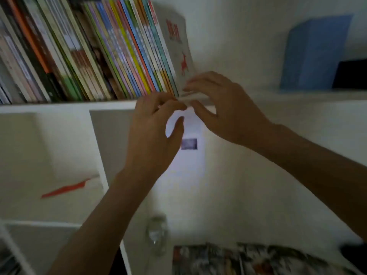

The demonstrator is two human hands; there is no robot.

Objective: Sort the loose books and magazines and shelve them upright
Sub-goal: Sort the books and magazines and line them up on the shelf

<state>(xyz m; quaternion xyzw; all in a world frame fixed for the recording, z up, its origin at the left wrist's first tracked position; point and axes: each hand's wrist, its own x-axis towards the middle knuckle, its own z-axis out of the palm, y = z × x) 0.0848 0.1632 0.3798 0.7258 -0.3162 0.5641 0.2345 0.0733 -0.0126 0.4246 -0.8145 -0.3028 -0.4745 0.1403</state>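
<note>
The deer-cover book (181, 56) leans leftward just above my right hand (224, 108), whose fingers touch its foot, loosely curled. My left hand (153, 132) hangs below, half-open, empty.

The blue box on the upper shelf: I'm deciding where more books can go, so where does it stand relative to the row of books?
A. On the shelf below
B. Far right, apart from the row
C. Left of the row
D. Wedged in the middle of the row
B: the blue box stands at the far right of the upper shelf, with a bare stretch between it and the row of books.
</note>
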